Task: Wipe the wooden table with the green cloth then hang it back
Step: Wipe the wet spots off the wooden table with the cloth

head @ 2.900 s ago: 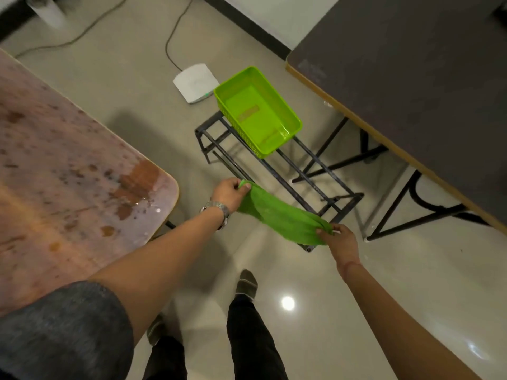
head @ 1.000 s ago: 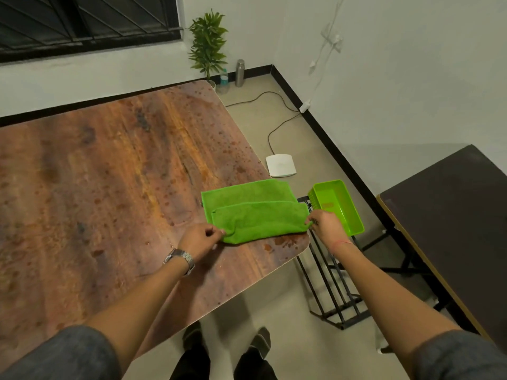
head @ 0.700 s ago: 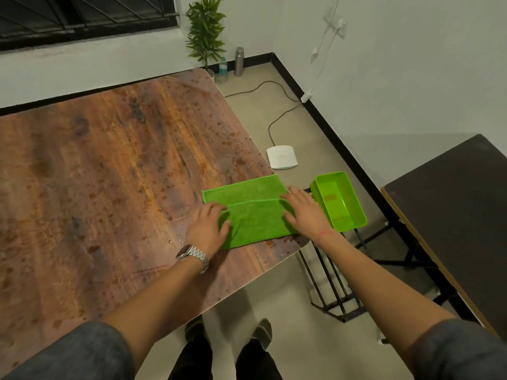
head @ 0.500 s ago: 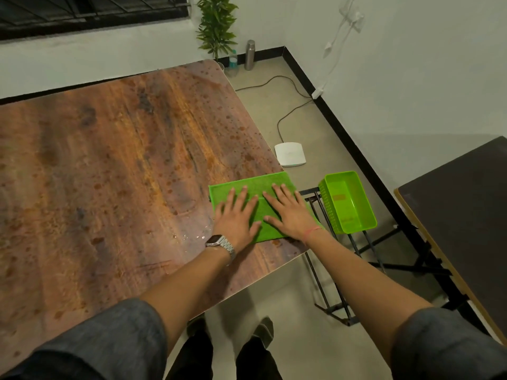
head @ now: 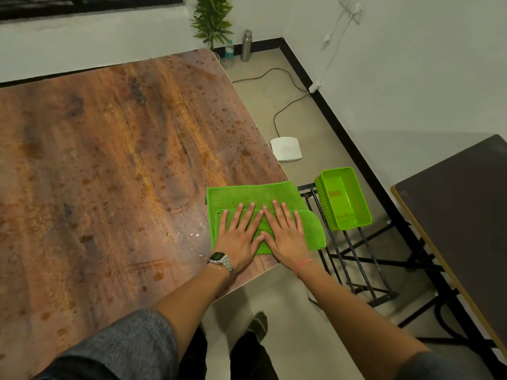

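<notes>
Now both hands lie flat with fingers spread on the green cloth [head: 255,198], where a second ago they pinched its two ends: left hand [head: 238,238] and right hand [head: 285,235] side by side, thumbs almost touching. Folded, the cloth sits at the near right corner of the wooden table [head: 109,160], overhanging its right edge, so wiping can likely begin. Beside that edge, the green basket [head: 323,198] on the black rack [head: 354,259] looks empty.

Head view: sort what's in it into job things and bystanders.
Job:
green cloth, folded, on the table's corner
wooden table
left hand and right hand, flat on the cloth

Bystanders:
green basket on black rack
white box
plant
bottle
dark table
</notes>
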`<state>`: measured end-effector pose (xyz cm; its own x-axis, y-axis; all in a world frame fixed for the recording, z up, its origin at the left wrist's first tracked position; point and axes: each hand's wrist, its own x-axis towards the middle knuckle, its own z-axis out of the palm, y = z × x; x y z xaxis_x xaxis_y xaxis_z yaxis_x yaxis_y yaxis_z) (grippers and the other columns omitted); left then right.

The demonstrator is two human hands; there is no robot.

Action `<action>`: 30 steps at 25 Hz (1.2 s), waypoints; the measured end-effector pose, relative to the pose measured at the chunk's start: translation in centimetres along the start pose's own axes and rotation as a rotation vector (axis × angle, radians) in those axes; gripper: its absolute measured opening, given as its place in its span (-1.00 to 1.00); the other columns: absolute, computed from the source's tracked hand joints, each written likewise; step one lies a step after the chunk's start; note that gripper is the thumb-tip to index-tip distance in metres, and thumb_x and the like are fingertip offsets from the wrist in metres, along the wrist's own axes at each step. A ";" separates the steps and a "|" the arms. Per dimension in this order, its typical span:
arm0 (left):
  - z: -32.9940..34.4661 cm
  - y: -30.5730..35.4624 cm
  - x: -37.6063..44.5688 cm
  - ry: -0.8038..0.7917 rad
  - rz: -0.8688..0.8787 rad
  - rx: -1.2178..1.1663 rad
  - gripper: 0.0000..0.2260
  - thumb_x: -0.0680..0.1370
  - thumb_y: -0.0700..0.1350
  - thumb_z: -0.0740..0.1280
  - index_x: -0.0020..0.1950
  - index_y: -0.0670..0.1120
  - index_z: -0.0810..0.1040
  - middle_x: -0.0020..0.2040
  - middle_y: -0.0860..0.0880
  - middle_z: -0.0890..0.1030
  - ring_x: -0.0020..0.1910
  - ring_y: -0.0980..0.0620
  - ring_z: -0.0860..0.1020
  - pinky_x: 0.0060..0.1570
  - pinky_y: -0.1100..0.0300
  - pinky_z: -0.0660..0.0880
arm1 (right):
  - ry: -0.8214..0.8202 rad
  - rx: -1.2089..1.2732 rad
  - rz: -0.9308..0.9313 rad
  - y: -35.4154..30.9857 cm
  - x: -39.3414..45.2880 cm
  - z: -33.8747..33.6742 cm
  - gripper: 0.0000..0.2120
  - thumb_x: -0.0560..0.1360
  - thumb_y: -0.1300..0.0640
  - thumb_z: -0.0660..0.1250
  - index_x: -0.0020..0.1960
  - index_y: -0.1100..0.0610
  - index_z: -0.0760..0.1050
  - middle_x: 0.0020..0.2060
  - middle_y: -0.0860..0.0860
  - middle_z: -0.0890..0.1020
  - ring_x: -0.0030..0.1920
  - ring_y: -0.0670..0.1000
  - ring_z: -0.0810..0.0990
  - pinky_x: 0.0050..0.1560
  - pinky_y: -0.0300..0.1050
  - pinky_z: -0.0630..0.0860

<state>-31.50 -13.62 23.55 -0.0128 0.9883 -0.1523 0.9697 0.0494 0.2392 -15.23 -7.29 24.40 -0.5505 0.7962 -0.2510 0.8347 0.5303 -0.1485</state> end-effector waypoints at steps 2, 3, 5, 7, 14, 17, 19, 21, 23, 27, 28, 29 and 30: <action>0.1 0.1 -1.3 0.000 0.019 0.006 -0.45 0.60 0.23 -0.08 0.56 0.06 0.09 0.57 0.01 0.11 0.55 -0.10 0.07 0.48 -0.22 -0.02 | -0.016 0.012 0.026 -0.7 -1.3 0.3 -0.38 0.62 -0.25 -0.07 0.60 -0.07 -0.12 0.60 0.01 -0.12 0.59 0.06 -0.20 0.56 0.18 -0.18; 0.3 0.2 -2.0 0.000 0.030 0.007 -0.45 0.60 0.23 -0.07 0.56 0.06 0.10 0.57 0.00 0.12 0.55 -0.10 0.08 0.48 -0.23 -0.02 | -0.028 0.013 0.038 -1.0 -2.1 0.5 -0.38 0.62 -0.26 -0.08 0.60 -0.07 -0.15 0.60 0.00 -0.15 0.59 0.06 -0.22 0.56 0.18 -0.18; 0.5 0.3 -3.4 0.001 0.049 0.010 -0.46 0.60 0.22 -0.04 0.55 0.05 0.14 0.56 -0.01 0.14 0.54 -0.11 0.12 0.44 -0.22 0.00 | -0.054 0.015 0.058 -1.8 -3.5 0.7 -0.37 0.62 -0.27 -0.11 0.59 -0.08 -0.21 0.59 0.00 -0.21 0.58 0.06 -0.27 0.56 0.17 -0.22; 0.6 0.2 -4.9 0.003 0.065 0.014 -0.46 0.60 0.22 -0.02 0.54 0.04 0.19 0.55 -0.02 0.19 0.52 -0.11 0.18 0.41 -0.20 0.05 | -0.082 0.024 0.069 -2.6 -4.9 0.9 -0.36 0.61 -0.28 -0.14 0.58 -0.09 -0.27 0.58 0.00 -0.26 0.57 0.05 -0.31 0.55 0.17 -0.26; 0.1 0.0 -6.4 -0.003 0.043 0.011 -0.50 0.59 0.19 0.02 0.50 0.06 0.29 0.52 0.00 0.28 0.48 -0.08 0.28 0.40 -0.18 0.13 | -0.060 0.059 0.136 -4.4 -5.9 1.2 -0.34 0.53 -0.35 -0.35 0.57 -0.13 -0.30 0.57 -0.04 -0.31 0.56 0.02 -0.34 0.55 0.14 -0.30; -0.3 -0.5 -5.0 0.001 0.032 0.016 -0.51 0.59 0.18 0.01 0.50 0.07 0.27 0.53 0.02 0.25 0.49 -0.06 0.26 0.43 -0.18 0.19 | -0.012 0.074 0.146 -4.3 -4.3 1.0 -0.32 0.53 -0.36 -0.34 0.59 -0.13 -0.21 0.59 -0.04 -0.23 0.58 0.03 -0.27 0.55 0.14 -0.26; -0.5 -1.1 -3.8 0.011 0.045 0.018 -0.50 0.59 0.19 0.01 0.51 0.08 0.25 0.54 0.02 0.23 0.50 -0.05 0.24 0.42 -0.19 0.18 | 0.000 0.057 0.146 -4.1 -3.2 0.9 -0.32 0.53 -0.36 -0.34 0.59 -0.13 -0.19 0.59 -0.04 -0.20 0.59 0.03 -0.24 0.56 0.14 -0.22; -0.6 -1.7 -2.5 0.034 0.060 0.019 -0.50 0.59 0.20 0.01 0.51 0.09 0.25 0.54 0.03 0.23 0.50 -0.05 0.24 0.42 -0.20 0.18 | 0.007 0.035 0.143 -3.7 -1.9 0.8 -0.33 0.55 -0.36 -0.29 0.59 -0.12 -0.18 0.60 -0.03 -0.18 0.59 0.03 -0.24 0.57 0.16 -0.18; -0.8 -2.4 -0.9 0.047 0.067 0.015 -0.50 0.59 0.20 -0.01 0.52 0.10 0.23 0.54 0.03 0.21 0.51 -0.05 0.22 0.43 -0.20 0.16 | 0.013 0.009 0.141 -3.2 -0.1 0.5 -0.35 0.59 -0.33 -0.18 0.60 -0.11 -0.17 0.60 -0.01 -0.15 0.59 0.04 -0.21 0.57 0.17 -0.16; -1.5 -4.3 3.0 0.056 0.084 0.010 -0.50 0.61 0.19 -0.06 0.54 0.11 0.14 0.57 0.04 0.13 0.55 -0.05 0.11 0.47 -0.18 0.02 | 0.049 -0.015 0.144 -2.8 4.2 -0.4 -0.35 0.61 -0.28 -0.06 0.60 -0.09 -0.13 0.61 0.00 -0.09 0.60 0.05 -0.15 0.56 0.18 -0.13; -1.7 -4.9 4.0 0.058 0.084 0.013 -0.50 0.61 0.19 -0.07 0.55 0.11 0.11 0.58 0.04 0.10 0.55 -0.05 0.09 0.48 -0.18 -0.02 | 0.060 -0.018 0.144 -2.7 5.3 -0.5 -0.36 0.61 -0.28 -0.06 0.60 -0.08 -0.12 0.61 0.01 -0.08 0.60 0.05 -0.14 0.56 0.18 -0.12; -1.9 -5.4 5.1 0.059 0.085 0.018 -0.50 0.62 0.19 -0.08 0.55 0.12 0.08 0.58 0.04 0.07 0.56 -0.05 0.06 0.48 -0.17 -0.05 | 0.068 -0.024 0.145 -2.7 6.4 -0.7 -0.36 0.61 -0.27 -0.06 0.60 -0.08 -0.12 0.61 0.01 -0.07 0.60 0.05 -0.13 0.56 0.19 -0.12; -2.1 -6.0 6.2 0.058 0.087 0.024 -0.50 0.62 0.20 -0.10 0.56 0.13 0.04 0.59 0.05 0.04 0.56 -0.04 0.03 0.48 -0.17 -0.08 | 0.078 -0.028 0.146 -2.6 7.6 -0.9 -0.36 0.61 -0.27 -0.06 0.61 -0.08 -0.11 0.61 0.01 -0.07 0.60 0.05 -0.11 0.56 0.19 -0.11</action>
<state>-37.91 -7.53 23.16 0.0585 0.9954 -0.0759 0.9733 -0.0400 0.2259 -21.61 -2.37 23.76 -0.4234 0.8851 -0.1930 0.9059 0.4141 -0.0884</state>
